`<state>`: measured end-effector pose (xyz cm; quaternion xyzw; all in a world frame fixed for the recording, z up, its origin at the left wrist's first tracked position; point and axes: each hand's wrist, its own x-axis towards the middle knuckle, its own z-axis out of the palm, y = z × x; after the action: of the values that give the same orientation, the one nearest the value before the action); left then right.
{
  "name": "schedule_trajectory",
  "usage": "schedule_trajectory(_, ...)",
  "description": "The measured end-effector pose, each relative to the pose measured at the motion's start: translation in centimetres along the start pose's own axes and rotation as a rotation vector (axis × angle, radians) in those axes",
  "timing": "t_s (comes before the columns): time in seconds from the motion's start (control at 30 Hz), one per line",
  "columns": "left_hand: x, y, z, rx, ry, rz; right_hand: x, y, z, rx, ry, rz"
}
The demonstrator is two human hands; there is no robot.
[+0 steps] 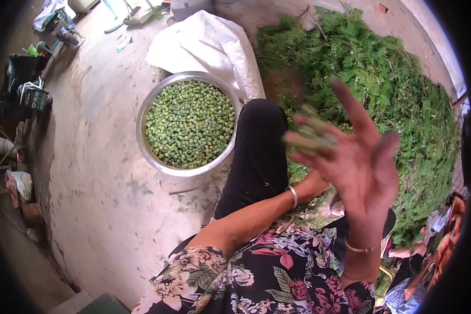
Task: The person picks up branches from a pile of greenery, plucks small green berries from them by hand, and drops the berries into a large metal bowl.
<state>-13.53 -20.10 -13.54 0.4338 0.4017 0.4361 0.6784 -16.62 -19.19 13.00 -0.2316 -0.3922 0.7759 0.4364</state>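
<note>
My right hand [358, 162] is raised close to the camera, with its thumb and index finger spread wide. Its other fingers are blurred, and green smears show about them; whether these are pods or stains I cannot make out. Behind it, lower down, my left hand [315, 186] reaches toward the green plants, its fingers mostly hidden by the right hand. By my knee stands a round metal basin [143, 152] full of small green pods [191, 125]. A big heap of feathery green plants [371, 68] covers the floor on the right.
A white sack [204, 42] lies behind the basin. Along the left wall are a motorbike [57, 31] and assorted items. My bent knee [261, 136] rises between basin and plants. At the lower right, another person's arm [408, 252] shows.
</note>
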Motion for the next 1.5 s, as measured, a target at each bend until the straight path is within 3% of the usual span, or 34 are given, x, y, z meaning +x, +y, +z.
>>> schedule_trajectory(0.07,-0.8,2.5,-0.8,0.115,-0.033,-0.136,2.5,0.6,0.7,0.006,-0.111,0.025)
schedule_trajectory(0.23,-0.5,2.7,-1.4,0.149,-0.024,-0.236,3.2,2.1,0.6,-0.077,0.061,-0.090)
schedule_trajectory(0.3,-1.2,4.1,-1.3,0.121,0.000,-0.255,0.5,1.7,-0.7,-0.422,0.154,-0.085)
schedule_trajectory(0.37,-3.2,7.5,-2.1,-0.342,0.085,0.048,-2.5,2.3,-3.4,-0.432,0.300,-0.122)
schedule_trajectory(0.43,0.1,3.6,-3.6,-0.443,-0.095,-0.177,-6.4,2.5,-6.9,-0.436,0.438,-0.078)
schedule_trajectory(0.5,0.3,6.4,-3.7,-0.523,0.064,-0.125,-10.0,2.9,-9.2,-0.554,0.584,-0.067)
schedule_trajectory(0.57,0.9,8.2,-4.7,-0.799,0.009,-0.147,-13.4,4.3,-11.7,-0.662,0.693,0.075)
schedule_trajectory(0.63,0.6,9.8,-5.6,-1.188,-0.213,-0.217,-16.0,7.0,-14.0,-0.707,0.688,0.237)
schedule_trajectory(0.67,0.9,10.3,-5.6,-1.165,-0.242,-0.234,-16.7,8.1,-15.2,-0.867,0.603,0.309)
schedule_trajectory(0.73,1.9,11.2,-5.4,-1.253,-0.278,0.015,-16.8,10.6,-15.4,-0.666,0.602,0.387)
schedule_trajectory(0.8,2.9,11.3,-5.4,-1.282,-0.382,0.054,-16.0,11.9,-15.1,-0.541,0.622,0.360)
schedule_trajectory(0.87,3.9,11.0,-5.5,-1.302,-0.505,0.138,-14.8,12.3,-14.7,-0.043,0.412,0.432)
schedule_trajectory(0.97,3.7,13.3,-3.9,-1.188,-0.650,0.081,-13.5,11.1,-13.5,-0.011,0.278,0.333)
schedule_trajectory(1.0,3.7,13.7,-3.4,-1.174,-0.664,0.081,-13.0,10.7,-13.4,0.023,0.319,0.299)
schedule_trajectory(1.03,3.6,14.0,-2.8,-1.158,-0.579,0.080,-12.5,10.1,-13.0,0.023,0.316,0.284)
schedule_trajectory(1.1,2.9,14.6,-1.8,-1.136,-0.502,0.072,-11.5,8.7,-12.2,0.422,0.538,0.289)
schedule_trajectory(1.17,1.9,15.3,-0.9,-1.046,-0.340,0.048,-10.8,9.2,-12.9,0.469,0.566,0.232)
schedule_trajectory(1.27,2.4,13.5,-2.2,-1.142,-0.399,0.038,-10.2,10.3,-13.6,0.472,0.758,0.143)
schedule_trajectory(1.3,1.9,14.2,-1.8,-1.140,-0.408,0.025,-10.2,11.0,-14.1,0.366,0.849,-0.007)
schedule_trajectory(1.33,1.0,15.5,-1.0,-0.981,-0.231,0.068,-10.4,11.1,-14.3,0.253,0.941,-0.159)
schedule_trajectory(1.37,0.4,16.2,-0.5,-0.818,-0.063,0.113,-11.0,10.7,-14.4,0.253,0.957,-0.173)
schedule_trajectory(1.4,0.7,15.4,-1.4,-0.697,0.035,0.040,-11.7,9.8,-14.2,0.071,1.022,-0.185)
schedule_trajectory(1.43,1.1,14.4,-1.8,-0.700,0.018,0.032,-12.2,9.3,-14.1,-0.113,1.082,-0.194)
schedule_trajectory(1.5,1.5,13.2,-1.9,-0.544,0.054,0.002,-12.6,9.6,-14.5,-0.093,1.115,-0.234)
